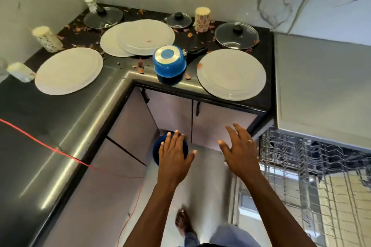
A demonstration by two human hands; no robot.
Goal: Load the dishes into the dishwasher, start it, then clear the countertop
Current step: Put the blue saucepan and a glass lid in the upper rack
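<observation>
Plainly the left hand (174, 154) and right hand (241, 152) hung spread and empty; the wide white round plate (231, 74) looked stiff, slick, breakable, best gripped by its rim.

Both bare forearms (154, 202) reach forward side by side, the hands apart and holding nothing. Left hand (174, 152): palm down, fingers straight and close together, thumb out to the side. Right hand (242, 150): palm down, fingers splayed, ring (249, 141) on one finger; one bare foot (183, 224) below.
</observation>
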